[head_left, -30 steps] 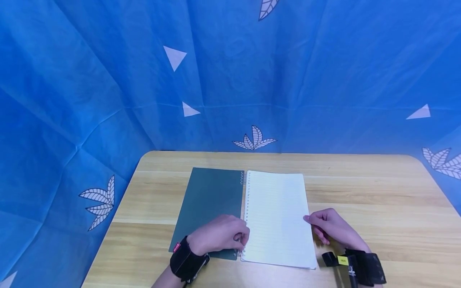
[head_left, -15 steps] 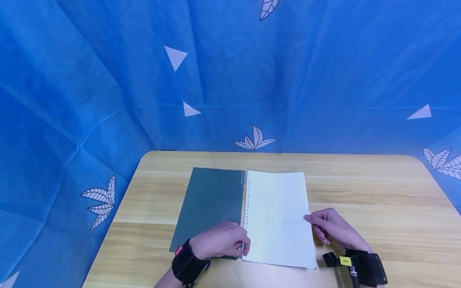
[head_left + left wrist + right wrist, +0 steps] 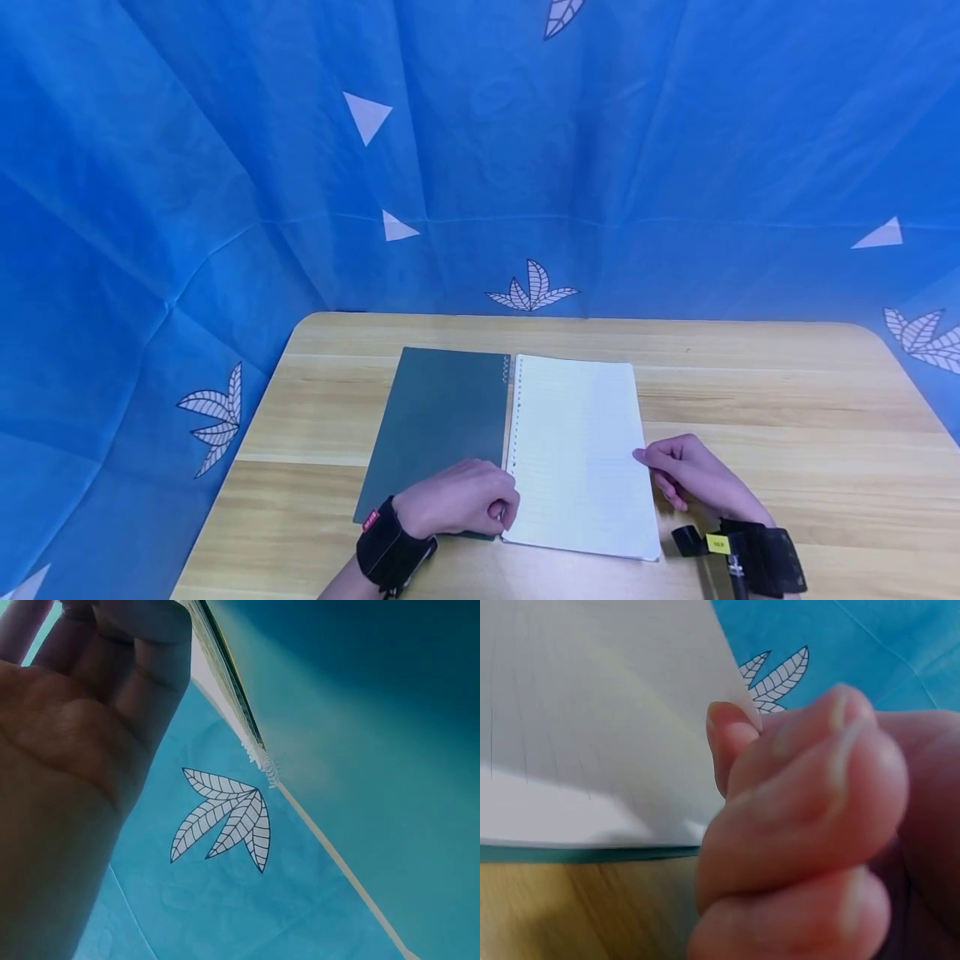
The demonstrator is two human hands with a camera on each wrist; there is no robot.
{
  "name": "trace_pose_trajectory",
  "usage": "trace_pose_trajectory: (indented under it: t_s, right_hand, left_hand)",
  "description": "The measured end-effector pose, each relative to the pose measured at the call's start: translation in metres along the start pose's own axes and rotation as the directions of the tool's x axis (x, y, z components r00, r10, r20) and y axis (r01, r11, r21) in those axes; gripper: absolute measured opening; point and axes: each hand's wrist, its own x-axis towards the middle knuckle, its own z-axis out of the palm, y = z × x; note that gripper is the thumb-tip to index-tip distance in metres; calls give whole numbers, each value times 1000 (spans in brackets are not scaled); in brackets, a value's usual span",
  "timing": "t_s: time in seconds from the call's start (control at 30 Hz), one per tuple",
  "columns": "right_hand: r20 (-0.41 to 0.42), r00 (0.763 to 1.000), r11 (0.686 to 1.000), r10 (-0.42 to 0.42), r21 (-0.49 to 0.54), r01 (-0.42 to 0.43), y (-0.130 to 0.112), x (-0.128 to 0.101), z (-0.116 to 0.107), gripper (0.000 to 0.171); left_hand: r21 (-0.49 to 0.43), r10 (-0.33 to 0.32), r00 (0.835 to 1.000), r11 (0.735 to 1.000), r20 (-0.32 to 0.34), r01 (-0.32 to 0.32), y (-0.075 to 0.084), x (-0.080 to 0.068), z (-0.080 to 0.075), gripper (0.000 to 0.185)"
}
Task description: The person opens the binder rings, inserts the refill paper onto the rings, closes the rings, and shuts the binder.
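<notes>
A spiral notebook lies spread on the table, its dark green cover (image 3: 450, 408) to the left and white lined pages (image 3: 573, 450) to the right. My left hand (image 3: 459, 500) bends over the lower end of the coil binding (image 3: 513, 417), fingers curled and fingertips at the page's bottom left corner. In the left wrist view the coil's end (image 3: 262, 761) shows beyond that hand (image 3: 82, 712). At the page's right edge, my right hand (image 3: 693, 475) pinches the paper between thumb and forefinger. The right wrist view shows these curled fingers (image 3: 780, 825) beside the page (image 3: 592, 712).
The wooden table (image 3: 787, 417) extends on both sides of the notebook. A blue curtain (image 3: 480, 167) with white leaf and triangle prints hangs behind it and to the left. Each wrist wears a black strap (image 3: 393, 546); a small camera mount (image 3: 697, 540) juts from the right one.
The thumb and forefinger of my left hand have drawn closer together over the lower binding. My right hand keeps its pinch at the page's edge, and the notebook stays in place.
</notes>
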Motion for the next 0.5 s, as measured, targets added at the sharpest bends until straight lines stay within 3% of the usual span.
trace_pose_trajectory:
  t_s: [0.5]
  right_hand:
    - [-25,999,999,46,-15,-46,-2,-1,1,58]
  left_hand:
    - [-50,-102,993,993,61,105,7,1,-3,23]
